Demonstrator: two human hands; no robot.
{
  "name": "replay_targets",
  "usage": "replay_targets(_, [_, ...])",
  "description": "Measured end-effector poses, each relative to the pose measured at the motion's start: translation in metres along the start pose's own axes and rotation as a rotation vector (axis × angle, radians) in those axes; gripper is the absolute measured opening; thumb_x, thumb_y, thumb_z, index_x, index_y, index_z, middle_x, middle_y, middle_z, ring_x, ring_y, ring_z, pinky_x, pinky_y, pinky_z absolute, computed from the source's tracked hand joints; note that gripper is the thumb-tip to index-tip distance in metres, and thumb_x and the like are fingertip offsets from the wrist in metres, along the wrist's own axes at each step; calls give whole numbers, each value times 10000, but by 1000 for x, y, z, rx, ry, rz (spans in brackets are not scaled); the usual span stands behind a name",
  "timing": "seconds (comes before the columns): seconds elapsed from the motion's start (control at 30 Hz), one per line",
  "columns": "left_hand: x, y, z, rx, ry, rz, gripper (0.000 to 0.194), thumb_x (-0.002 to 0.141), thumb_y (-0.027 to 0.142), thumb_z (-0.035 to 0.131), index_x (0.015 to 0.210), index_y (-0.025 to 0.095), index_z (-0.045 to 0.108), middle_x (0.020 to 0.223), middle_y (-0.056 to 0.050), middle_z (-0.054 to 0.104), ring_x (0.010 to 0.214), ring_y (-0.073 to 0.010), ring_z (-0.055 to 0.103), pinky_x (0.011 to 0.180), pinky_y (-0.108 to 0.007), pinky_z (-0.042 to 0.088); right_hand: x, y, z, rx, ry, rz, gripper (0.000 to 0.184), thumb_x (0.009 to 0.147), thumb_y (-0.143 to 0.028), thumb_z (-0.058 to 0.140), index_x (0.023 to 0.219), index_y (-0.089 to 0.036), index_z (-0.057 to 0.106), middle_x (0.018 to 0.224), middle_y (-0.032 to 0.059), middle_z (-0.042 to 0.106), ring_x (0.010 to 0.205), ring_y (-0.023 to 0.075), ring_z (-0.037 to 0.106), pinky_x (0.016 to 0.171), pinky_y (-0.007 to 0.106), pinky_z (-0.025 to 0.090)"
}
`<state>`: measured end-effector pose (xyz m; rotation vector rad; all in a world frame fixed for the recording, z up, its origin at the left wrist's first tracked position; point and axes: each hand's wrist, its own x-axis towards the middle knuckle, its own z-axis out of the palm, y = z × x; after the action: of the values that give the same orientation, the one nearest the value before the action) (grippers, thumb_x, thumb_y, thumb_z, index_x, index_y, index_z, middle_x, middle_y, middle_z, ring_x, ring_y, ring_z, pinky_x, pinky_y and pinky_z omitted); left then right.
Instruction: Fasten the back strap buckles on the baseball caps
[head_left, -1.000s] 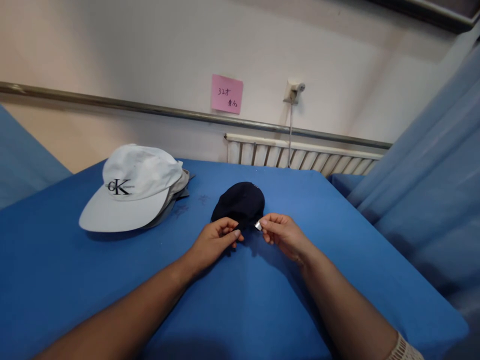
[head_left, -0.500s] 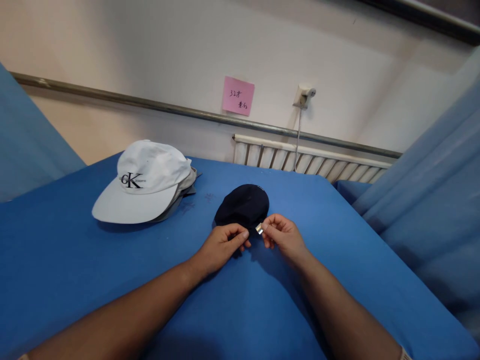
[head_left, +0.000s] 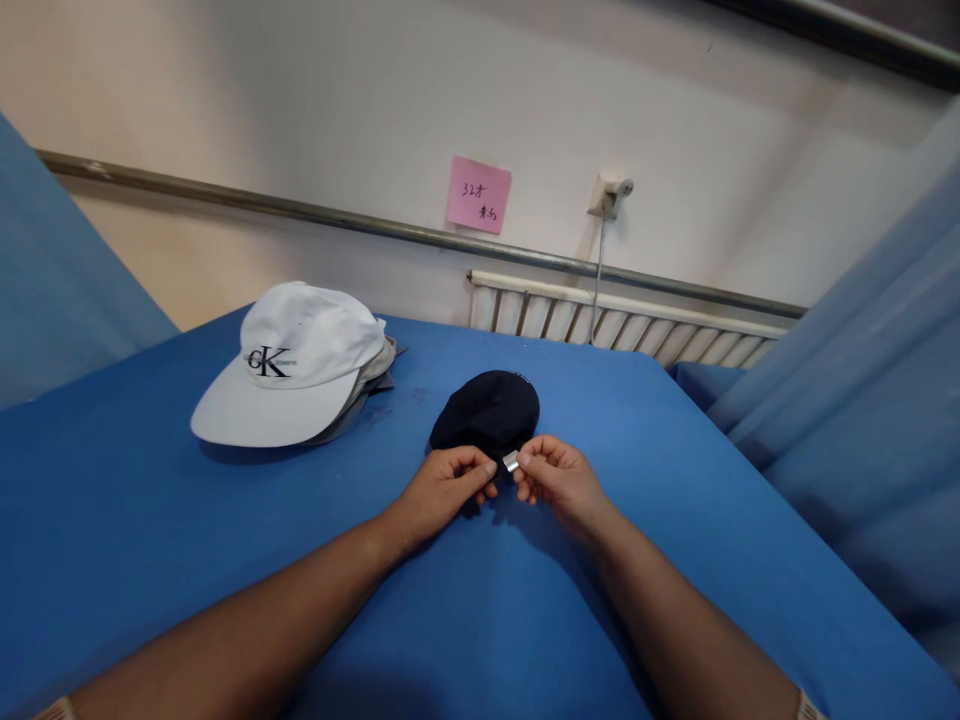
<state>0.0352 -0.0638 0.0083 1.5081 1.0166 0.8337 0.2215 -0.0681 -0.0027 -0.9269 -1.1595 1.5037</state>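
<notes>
A dark navy cap [head_left: 487, 408] lies on the blue-covered table, its near edge between my two hands. My left hand [head_left: 454, 482] is closed in a pinch at that edge, on what looks like the cap's strap; the strap itself is mostly hidden by the fingers. Between thumb and fingers, my right hand [head_left: 559, 480] pinches a small shiny metal buckle [head_left: 511, 461]. The buckle sits close to the left fingertips, just below the cap. Whether the strap runs through it I cannot tell.
On the left lies a stack of caps, a white cap [head_left: 300, 345] with black letters on top. The blue table [head_left: 480, 620] reaches a wall with a radiator [head_left: 555, 312], a metal rail [head_left: 360, 228] and a plugged-in socket [head_left: 606, 197]. Blue curtains [head_left: 862, 400] hang at both sides.
My right hand has moved slightly left, bringing the metal buckle closer to the left fingertips. The buckle has also turned a little. My left hand keeps its pinch.
</notes>
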Motion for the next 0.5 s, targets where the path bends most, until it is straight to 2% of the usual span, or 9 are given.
replay_targets(0.5, [-1,1,1,52,-11,44,326,842,458,592,731,154,634,686,-27,647,602,-125,554,585,-257,448,3,8,1,-31,-43,14,298,738,-421,755,832,-187,596,642,-20,673,475,99,609,448,205,440])
